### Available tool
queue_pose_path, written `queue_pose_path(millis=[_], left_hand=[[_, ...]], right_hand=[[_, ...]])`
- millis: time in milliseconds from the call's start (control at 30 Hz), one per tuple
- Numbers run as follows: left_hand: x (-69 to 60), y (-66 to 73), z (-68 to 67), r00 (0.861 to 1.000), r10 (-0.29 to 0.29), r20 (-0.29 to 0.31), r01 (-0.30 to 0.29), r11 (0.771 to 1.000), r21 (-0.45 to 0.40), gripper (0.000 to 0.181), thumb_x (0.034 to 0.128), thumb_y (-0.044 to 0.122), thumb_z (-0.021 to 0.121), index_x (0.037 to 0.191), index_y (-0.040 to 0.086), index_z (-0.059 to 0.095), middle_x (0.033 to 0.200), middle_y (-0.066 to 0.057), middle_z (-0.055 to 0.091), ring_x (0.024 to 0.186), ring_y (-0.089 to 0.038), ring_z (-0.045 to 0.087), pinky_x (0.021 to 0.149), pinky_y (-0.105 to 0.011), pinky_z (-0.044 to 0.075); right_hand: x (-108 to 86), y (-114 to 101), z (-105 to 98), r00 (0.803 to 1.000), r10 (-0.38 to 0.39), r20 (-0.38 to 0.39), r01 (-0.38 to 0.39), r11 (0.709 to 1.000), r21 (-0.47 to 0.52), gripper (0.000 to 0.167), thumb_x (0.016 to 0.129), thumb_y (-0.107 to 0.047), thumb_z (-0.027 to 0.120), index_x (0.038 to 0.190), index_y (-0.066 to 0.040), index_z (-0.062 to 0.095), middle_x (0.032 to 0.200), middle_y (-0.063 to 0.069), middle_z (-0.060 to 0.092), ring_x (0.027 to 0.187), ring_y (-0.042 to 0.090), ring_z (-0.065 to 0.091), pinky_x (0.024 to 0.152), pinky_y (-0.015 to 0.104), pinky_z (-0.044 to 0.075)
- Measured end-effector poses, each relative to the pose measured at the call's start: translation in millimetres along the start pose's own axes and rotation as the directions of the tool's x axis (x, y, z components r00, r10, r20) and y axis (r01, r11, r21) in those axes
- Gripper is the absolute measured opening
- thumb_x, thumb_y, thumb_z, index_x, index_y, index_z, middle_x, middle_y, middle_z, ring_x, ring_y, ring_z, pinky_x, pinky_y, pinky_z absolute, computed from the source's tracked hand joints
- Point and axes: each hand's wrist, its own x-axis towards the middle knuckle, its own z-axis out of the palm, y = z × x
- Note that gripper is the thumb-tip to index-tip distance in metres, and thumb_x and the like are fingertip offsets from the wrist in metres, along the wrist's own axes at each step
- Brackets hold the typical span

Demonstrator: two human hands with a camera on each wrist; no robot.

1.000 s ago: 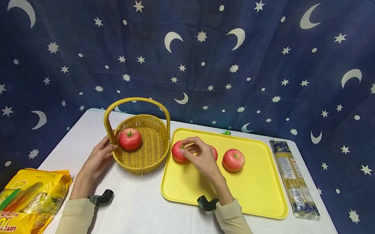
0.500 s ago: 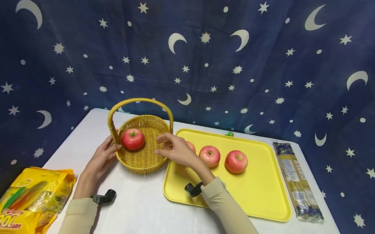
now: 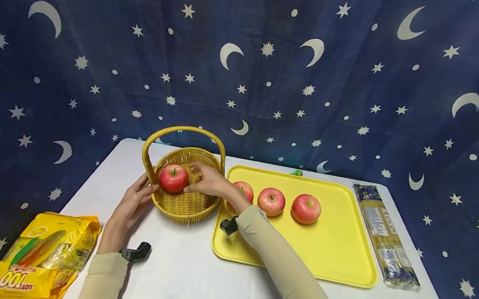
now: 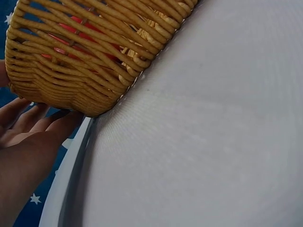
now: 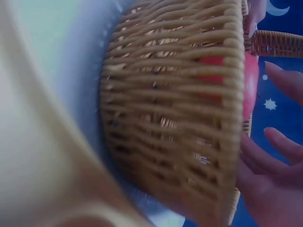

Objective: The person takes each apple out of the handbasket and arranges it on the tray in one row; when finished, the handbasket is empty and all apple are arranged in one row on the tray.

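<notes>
A wicker basket (image 3: 186, 208) with a tall handle stands at the left of the table, with one red apple (image 3: 174, 178) inside near its left wall. My left hand (image 3: 134, 202) holds the basket's left side, thumb by the rim and fingers against the outer weave. My right hand (image 3: 210, 181) reaches over the basket's right rim, thumb and fingers spread beside the apple. In the right wrist view a gap shows between these fingers (image 5: 284, 144) and the apple. Several more apples, among them a middle one (image 3: 271, 201), lie in a row on the yellow tray (image 3: 320, 254).
A yellow plastic package (image 3: 41, 256) lies at the table's left front. Right of the tray lies a long clear-wrapped pack (image 3: 386, 236). A small green item (image 3: 297, 172) sits behind the tray. A dark starry cloth (image 3: 271, 67) hangs behind the white table (image 3: 179, 271).
My right hand has moved left from the tray's leftmost apple into the basket, without carrying an apple. The left hand stays at the basket. The view has shifted slightly.
</notes>
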Motion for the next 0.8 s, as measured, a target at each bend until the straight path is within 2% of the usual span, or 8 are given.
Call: queue_pose_path(millis=[200, 433, 800], left_hand=[[0.0, -0.6, 0.3, 1.000, -0.015, -0.003, 0.015, 1.000, 0.007, 0.074, 0.1069, 0.017, 0.051, 0.167, 0.022, 0.009, 0.174, -0.006, 0.010, 0.155, -0.028, 0.023, 0.107, -0.015, 0.042], [-0.9, -0.9, -0.3, 1.000, -0.006, 0.004, 0.006, 1.000, -0.005, 0.075, 0.1068, 0.018, 0.052, 0.167, 0.018, 0.008, 0.174, -0.009, 0.010, 0.156, -0.030, 0.020, 0.107, -0.015, 0.043], [0.7, 1.4, -1.0, 1.000, -0.016, 0.009, 0.016, 1.000, -0.009, 0.075, 0.1067, 0.017, 0.052, 0.167, 0.018, 0.008, 0.174, -0.010, 0.011, 0.154, -0.027, 0.025, 0.105, -0.014, 0.044]], right_hand=[[15.7, -1, 9, 0.999, 0.032, 0.022, -0.032, 0.999, -0.004, 0.082, 0.086, -0.026, 0.082, 0.155, -0.012, 0.041, 0.157, 0.012, 0.047, 0.141, 0.029, 0.048, 0.115, 0.041, 0.043], [26.7, -7, 19, 0.999, 0.051, -0.002, -0.051, 0.998, 0.037, 0.094, 0.083, -0.025, 0.084, 0.160, -0.009, 0.031, 0.158, 0.013, 0.046, 0.142, 0.027, 0.047, 0.118, 0.039, 0.040], [33.7, -13, 27, 1.000, 0.001, -0.003, -0.001, 1.000, 0.009, 0.080, 0.080, -0.019, 0.087, 0.148, -0.007, 0.047, 0.138, 0.011, 0.061, 0.123, 0.021, 0.058, 0.105, 0.027, 0.047]])
